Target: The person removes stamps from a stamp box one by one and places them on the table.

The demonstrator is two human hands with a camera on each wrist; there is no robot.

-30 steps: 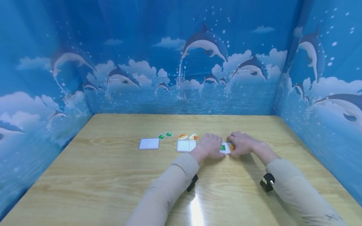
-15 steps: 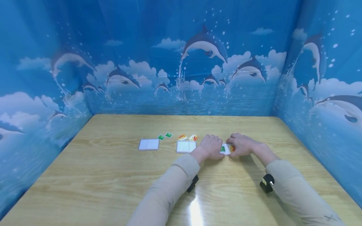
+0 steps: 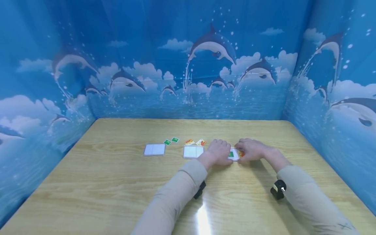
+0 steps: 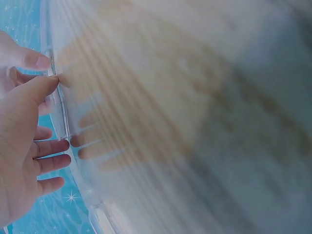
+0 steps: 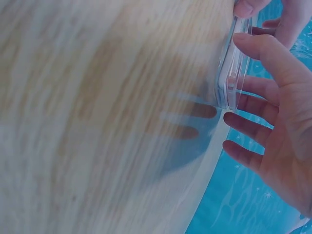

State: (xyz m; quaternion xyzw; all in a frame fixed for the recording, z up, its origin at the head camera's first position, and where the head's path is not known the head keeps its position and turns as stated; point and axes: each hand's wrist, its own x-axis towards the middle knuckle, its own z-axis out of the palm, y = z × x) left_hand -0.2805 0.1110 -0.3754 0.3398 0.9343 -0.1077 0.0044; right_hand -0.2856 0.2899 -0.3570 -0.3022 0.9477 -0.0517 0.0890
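Between my two hands on the table lies a flat clear plastic case [image 3: 235,158] with a white inside. A small green square [image 3: 231,154] shows in it near the left, and an orange-yellow picture piece [image 3: 241,153] at the right. My left hand [image 3: 217,152] grips the left end, thumb at the near edge and the other fingers reaching past the far side. The right end is held by my right hand [image 3: 251,150] in the same way. In the right wrist view a thin clear cover [image 5: 242,73] stands slightly apart from the white base [image 5: 224,80].
Two more white-backed clear cases lie to the left, one in the middle [image 3: 193,151] and one farther left [image 3: 154,149]. Two green pieces [image 3: 167,142] and two orange-yellow pieces [image 3: 189,142] lie behind them. A dolphin-print curtain [image 3: 188,98] borders the wooden table [image 3: 117,182].
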